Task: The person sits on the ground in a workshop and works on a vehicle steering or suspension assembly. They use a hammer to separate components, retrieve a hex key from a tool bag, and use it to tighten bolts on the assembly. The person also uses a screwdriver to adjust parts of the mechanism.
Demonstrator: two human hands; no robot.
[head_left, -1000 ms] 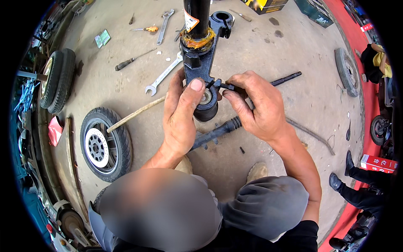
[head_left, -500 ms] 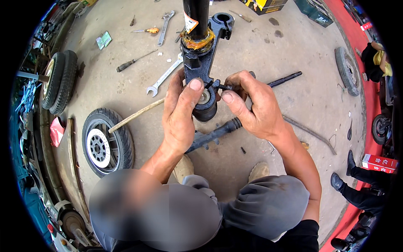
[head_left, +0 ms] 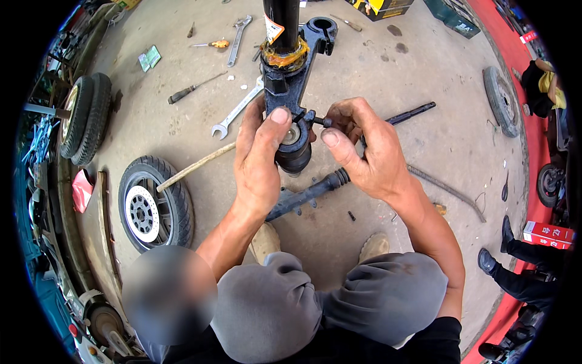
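My left hand (head_left: 257, 148) is wrapped round the lower end of a black fork clamp (head_left: 285, 94), its thumb on the rim beside a round metal-centred fitting (head_left: 291, 134). A thick black stem (head_left: 280, 24) rises from the clamp, with amber grease round its base. From the split in the clamp a dark threaded bolt (head_left: 321, 121) sticks out to the right. Next to the bolt's head is my right hand (head_left: 367, 148), thumb and forefinger apart, other fingers curled behind. A black fork leg (head_left: 306, 197) lies on the floor below.
On the floor at left lie wrenches (head_left: 237, 108), screwdrivers (head_left: 182, 95) and a wheel with a brake disc (head_left: 145, 203), a wooden stick (head_left: 197, 167) against it. At right are a dark rod (head_left: 412, 113), a bent bar (head_left: 448, 194) and a tyre (head_left: 502, 102). A person's legs (head_left: 515, 261) show at far right.
The clamp and stem have shifted slightly left. More of the bolt's head shows, as my right thumb and forefinger have spread a little further apart. My left hand keeps its hold.
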